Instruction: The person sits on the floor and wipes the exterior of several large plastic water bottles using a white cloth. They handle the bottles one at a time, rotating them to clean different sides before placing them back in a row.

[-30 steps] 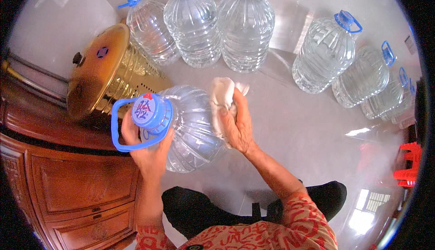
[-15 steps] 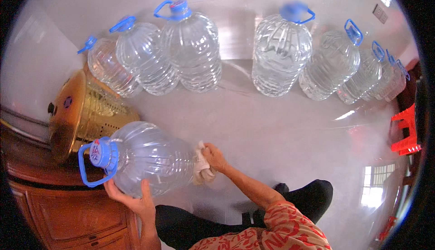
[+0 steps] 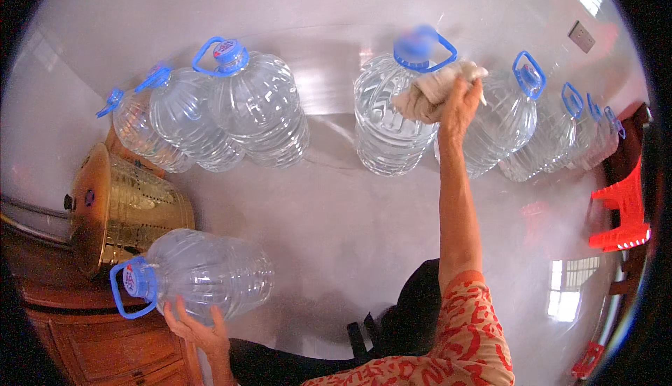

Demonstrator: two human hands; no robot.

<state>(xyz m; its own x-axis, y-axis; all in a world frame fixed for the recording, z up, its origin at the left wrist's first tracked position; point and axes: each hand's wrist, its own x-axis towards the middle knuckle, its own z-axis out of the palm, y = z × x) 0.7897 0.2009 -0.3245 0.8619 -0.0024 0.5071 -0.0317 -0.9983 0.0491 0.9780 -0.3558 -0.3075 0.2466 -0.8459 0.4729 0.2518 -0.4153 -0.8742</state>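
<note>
A large clear water bottle (image 3: 217,270) with a blue cap and blue loop handle is at the lower left. My left hand (image 3: 199,330) is at its near side, fingers spread and the fingertips seeming to touch the bottle near its shoulder. My right arm is stretched far forward. In my right hand (image 3: 459,109) is a bunched beige cloth (image 3: 425,97), which overlaps the upper side of another full-looking bottle (image 3: 388,123), just below its blue handle. Whether the cloth presses on that bottle I cannot tell.
Three similar bottles (image 3: 255,99) stand by the wall at the far left; several more (image 3: 490,123) line the right. A gold perforated drum (image 3: 140,204) lies near a brown wooden cabinet (image 3: 115,351). At the right edge is a red plastic stool (image 3: 623,211).
My right hand has carried the cloth from the base of the near bottle up to the far bottle on the right. My left hand remains by the near bottle, its grip looser.
</note>
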